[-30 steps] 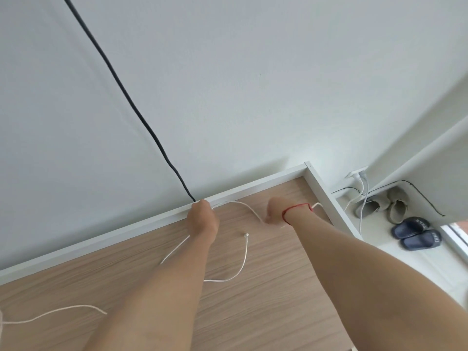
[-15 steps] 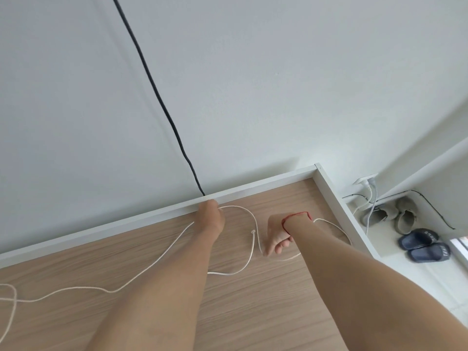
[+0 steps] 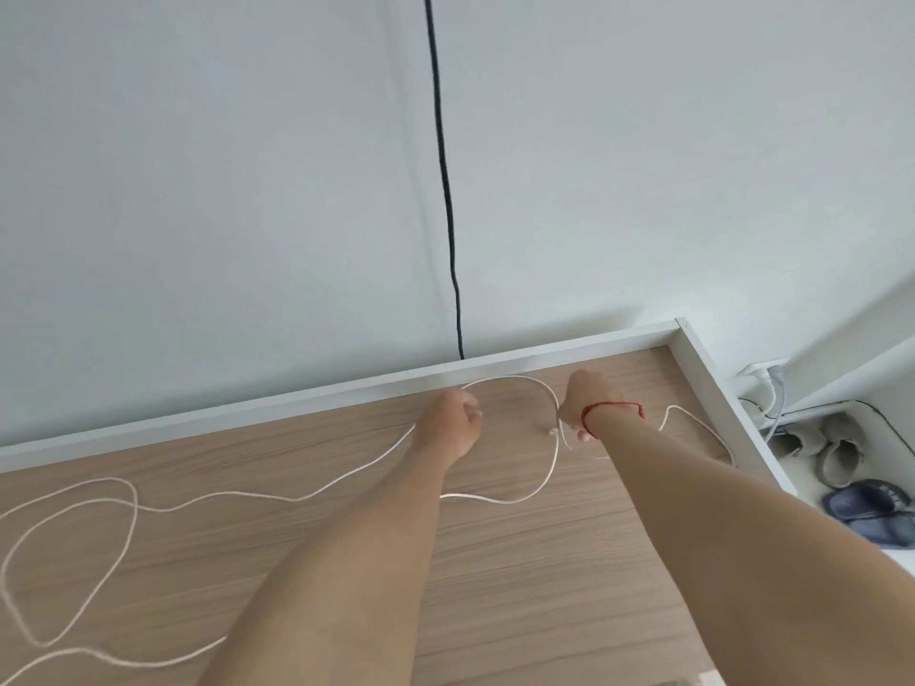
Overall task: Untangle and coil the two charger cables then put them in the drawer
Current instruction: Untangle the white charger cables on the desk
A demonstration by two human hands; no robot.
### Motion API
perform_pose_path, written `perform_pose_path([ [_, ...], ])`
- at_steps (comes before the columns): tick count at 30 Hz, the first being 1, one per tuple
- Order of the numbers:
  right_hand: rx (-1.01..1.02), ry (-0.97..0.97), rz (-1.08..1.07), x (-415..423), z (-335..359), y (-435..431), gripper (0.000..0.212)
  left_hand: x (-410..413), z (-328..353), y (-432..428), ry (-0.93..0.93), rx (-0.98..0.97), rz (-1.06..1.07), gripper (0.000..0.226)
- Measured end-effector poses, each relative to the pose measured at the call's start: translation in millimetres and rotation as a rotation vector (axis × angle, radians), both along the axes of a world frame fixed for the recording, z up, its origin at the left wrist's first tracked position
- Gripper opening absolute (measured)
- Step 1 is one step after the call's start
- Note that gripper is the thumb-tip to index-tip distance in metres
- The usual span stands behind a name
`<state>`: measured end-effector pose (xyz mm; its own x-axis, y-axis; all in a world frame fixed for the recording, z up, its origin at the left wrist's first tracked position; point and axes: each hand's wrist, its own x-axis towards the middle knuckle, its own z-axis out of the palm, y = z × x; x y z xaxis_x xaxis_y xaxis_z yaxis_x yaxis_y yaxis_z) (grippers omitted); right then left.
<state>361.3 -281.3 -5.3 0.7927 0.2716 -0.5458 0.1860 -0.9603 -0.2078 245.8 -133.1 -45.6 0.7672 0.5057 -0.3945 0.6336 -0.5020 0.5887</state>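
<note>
Both hands were up at the far edge of the wooden tabletop (image 3: 495, 586), just below the white rim (image 3: 297, 403). Left hand (image 3: 448, 420) was curled into a fist at centre frame, closed on the white cable (image 3: 317, 490). Right hand (image 3: 586, 403), red thread (image 3: 614, 406) on the wrist, was pinched on the same cable just right of centre. Fingertips mostly hidden, but the cord ran straight into the grip.

Change over the last second: hands went from tucked against the rim with a short run between them to spread, with a full arc of cable (image 3: 515, 381) now standing between the two fists. Much more slack had appeared at lower left, where big loose loops (image 3: 74, 561) sprawled on the wood. A connector end (image 3: 553, 431) hung just left of the right hand, with a lower bight sagging toward centre frame. A further white strand (image 3: 693, 420) trailed to the right edge of the table.

Read: cable was being fed out and straightened, not coiled yet. I couldn't tell if the strands were one cable or two, or whether any crossing was left. The black cord (image 3: 445, 190) on the wall ran down behind the rim. Probably not part of the job. No drawer in view.
</note>
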Motion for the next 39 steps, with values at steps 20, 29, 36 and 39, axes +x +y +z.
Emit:
perform_pose_path([
  [20, 0.033, -0.065, 0.111, -208, -32, 6, 0.047, -184, -18, -9, -0.057, -0.062, -0.249, 0.029],
  [29, -0.013, -0.022, 0.071, -209, -37, -30, 0.042, -186, -10, -29, -0.066, 0.035, -0.274, 0.036],
  [36, -0.129, -0.078, -0.004, -199, -38, -66, 0.033, -178, -17, -55, -0.026, 0.008, -0.245, 0.021],
  [39, -0.175, -0.159, -0.018, -191, -36, -79, 0.034, -172, -13, -69, -0.035, 0.019, -0.237, 0.020],
])
